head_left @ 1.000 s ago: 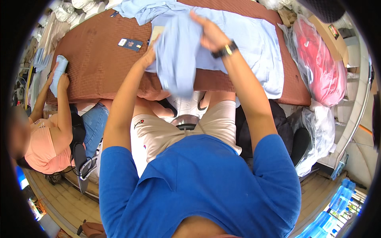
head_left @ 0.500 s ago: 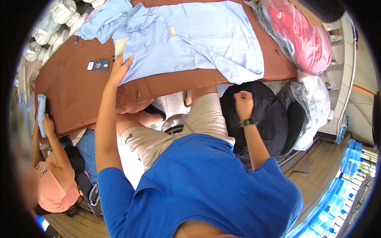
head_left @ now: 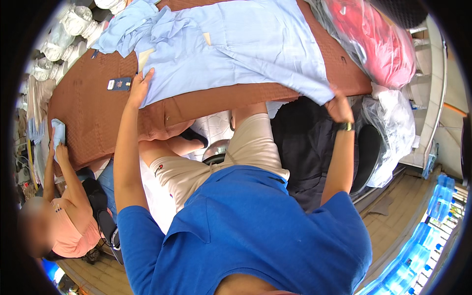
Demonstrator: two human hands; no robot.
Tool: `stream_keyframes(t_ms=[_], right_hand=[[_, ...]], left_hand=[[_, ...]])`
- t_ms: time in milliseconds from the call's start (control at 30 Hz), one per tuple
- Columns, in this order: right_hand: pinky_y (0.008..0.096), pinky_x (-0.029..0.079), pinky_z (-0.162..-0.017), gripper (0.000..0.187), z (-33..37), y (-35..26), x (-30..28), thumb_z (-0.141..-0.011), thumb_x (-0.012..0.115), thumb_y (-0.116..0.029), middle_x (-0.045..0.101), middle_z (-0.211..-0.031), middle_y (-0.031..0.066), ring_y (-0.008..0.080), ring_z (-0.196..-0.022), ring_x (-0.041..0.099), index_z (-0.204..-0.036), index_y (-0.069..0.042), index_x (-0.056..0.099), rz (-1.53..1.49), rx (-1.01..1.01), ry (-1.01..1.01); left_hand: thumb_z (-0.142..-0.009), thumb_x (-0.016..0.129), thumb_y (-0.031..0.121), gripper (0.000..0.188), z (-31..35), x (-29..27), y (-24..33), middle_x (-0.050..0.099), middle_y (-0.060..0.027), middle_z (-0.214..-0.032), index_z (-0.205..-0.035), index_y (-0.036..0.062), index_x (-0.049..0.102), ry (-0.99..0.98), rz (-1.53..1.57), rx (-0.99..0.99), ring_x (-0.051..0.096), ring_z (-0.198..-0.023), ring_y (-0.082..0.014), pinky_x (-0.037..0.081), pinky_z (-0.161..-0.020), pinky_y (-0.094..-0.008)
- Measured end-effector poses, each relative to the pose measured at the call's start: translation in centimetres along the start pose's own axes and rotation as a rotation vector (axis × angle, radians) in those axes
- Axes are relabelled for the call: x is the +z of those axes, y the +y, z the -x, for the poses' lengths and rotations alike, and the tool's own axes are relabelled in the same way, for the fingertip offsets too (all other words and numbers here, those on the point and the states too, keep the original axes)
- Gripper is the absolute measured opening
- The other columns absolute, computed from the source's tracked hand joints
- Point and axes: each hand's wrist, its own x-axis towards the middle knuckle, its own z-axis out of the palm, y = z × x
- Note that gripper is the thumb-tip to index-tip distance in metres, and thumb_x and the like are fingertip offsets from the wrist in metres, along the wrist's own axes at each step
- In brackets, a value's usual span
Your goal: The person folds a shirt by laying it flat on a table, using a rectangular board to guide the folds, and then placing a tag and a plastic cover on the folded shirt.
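Note:
A light blue shirt (head_left: 236, 46) lies spread over the brown quilted cover of the table (head_left: 83, 115), bunched at its far left end. My left hand (head_left: 140, 89) is closed on its near left edge, beside a cream-coloured piece (head_left: 144, 58). At the near right corner my right hand (head_left: 340, 107), a little blurred by motion, grips the cloth. That corner is pulled out past the table's front edge. A second cream piece (head_left: 207, 38) shows in a gap of the shirt. A dark blue hang tag (head_left: 119, 84) lies left of my left hand.
A person in a pink top (head_left: 73, 216) at the left handles a folded light blue cloth (head_left: 58, 132). Plastic-wrapped red goods (head_left: 378, 44) stand at the right. A black bag (head_left: 305, 142) sits below the table edge, and blue water bottles (head_left: 410, 253) line the lower right.
My right hand has moved up and right from above the black bag and taken hold of the shirt's near right corner, drawing it outward. My left hand has stayed on the left edge.

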Motion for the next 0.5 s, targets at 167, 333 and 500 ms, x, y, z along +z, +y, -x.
stream_keyframes(t_ms=[167,333,500], right_hand=[[0.0386,0.056,-0.090,0.027,-8.7,-4.9,-2.8,-0.098,0.055,-0.020,0.066,-0.110,0.0141,0.0267,-0.110,0.063,-0.115,0.000,0.058,-0.336,0.057,-0.078],[0.0437,0.053,-0.080,0.036,-12.0,-1.7,-5.4,-0.087,0.070,-0.034,0.070,-0.101,0.0167,0.0335,-0.103,0.066,-0.102,-0.001,0.067,1.062,-0.386,0.563],[0.0465,0.053,-0.075,0.037,-11.6,1.4,-3.8,-0.082,0.074,-0.039,0.072,-0.087,0.0155,0.0389,-0.082,0.068,-0.097,-0.006,0.070,1.546,-0.558,0.717]], left_hand=[[-0.098,0.061,0.037,0.046,-0.2,0.9,0.5,0.067,-0.0035,-0.110,-0.122,-0.0013,0.064,0.030,0.028,-0.007,0.057,-0.098,-0.0109,0.044,-0.090,-0.0273],[-0.098,0.061,0.035,0.043,-1.1,2.0,1.0,0.067,-0.0037,-0.110,-0.121,-0.0015,0.065,0.009,0.013,0.032,0.058,-0.097,-0.0111,0.046,-0.089,-0.0276],[-0.098,0.061,0.032,0.041,0.3,0.5,0.5,0.069,-0.0075,-0.110,-0.121,-0.0023,0.064,0.060,-0.011,0.068,0.060,-0.096,-0.0145,0.047,-0.088,-0.0299]])
